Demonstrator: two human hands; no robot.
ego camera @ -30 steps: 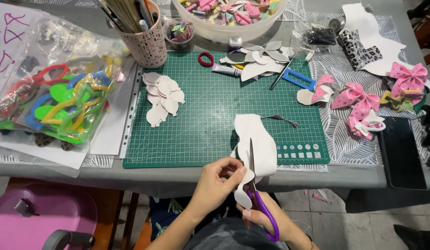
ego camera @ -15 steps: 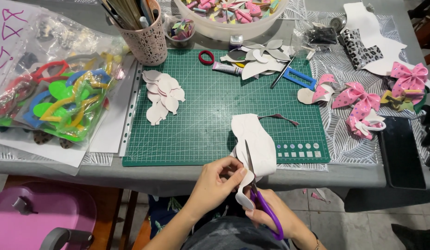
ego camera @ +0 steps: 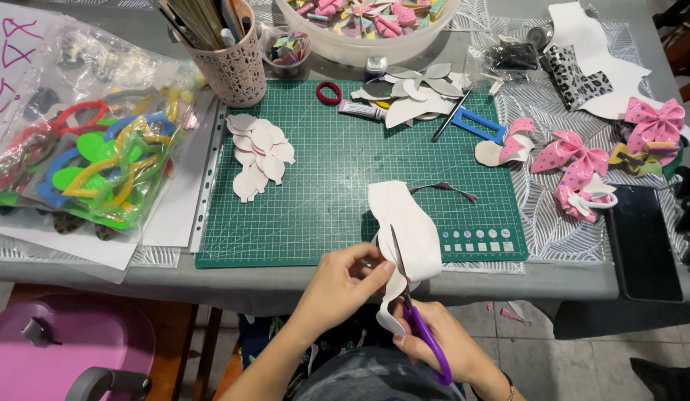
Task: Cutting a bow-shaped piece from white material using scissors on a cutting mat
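clear plastic bag [ego camera: 85,148] left, dark phone screen [ego camera: 644,241] right

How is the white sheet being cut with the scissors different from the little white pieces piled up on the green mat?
The white sheet is one long, large strip, held up by the left hand with the purple-handled scissors in it; the white pieces are many small, rounded, finished shapes. The sheet curls and hangs past the green mat; the pieces lie flat, overlapping, untouched. Both look like the same white material.

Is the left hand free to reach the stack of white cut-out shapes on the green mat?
Probably not yet: the left hand is pinching the white sheet that the purple scissors are cutting. The mat between it and the cut-out shapes looks bare.
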